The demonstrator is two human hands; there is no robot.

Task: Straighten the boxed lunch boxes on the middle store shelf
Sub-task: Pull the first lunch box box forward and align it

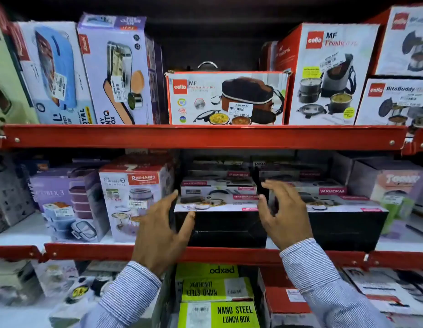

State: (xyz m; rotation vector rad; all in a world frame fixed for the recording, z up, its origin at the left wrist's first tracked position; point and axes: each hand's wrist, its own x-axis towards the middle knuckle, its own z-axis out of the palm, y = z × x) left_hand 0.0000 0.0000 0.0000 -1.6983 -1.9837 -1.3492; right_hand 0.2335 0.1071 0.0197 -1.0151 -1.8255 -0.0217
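On the middle shelf two stacks of black Varmora lunch boxes stand side by side. The centre stack has its front box at the shelf's edge, with flatter boxes piled on top and behind. My left hand wraps the front box's left corner, fingers along its side and thumb on its front face. My right hand is at the box's right edge, in the gap beside the right stack, with its fingers spread and curled. Striped sleeves cover both wrists.
A white Rishabh box and a purple Cubex box stand left of the stacks, and a grey-pink box stands to the right. Cello boxes fill the upper shelf. Green Nano Steel boxes lie below.
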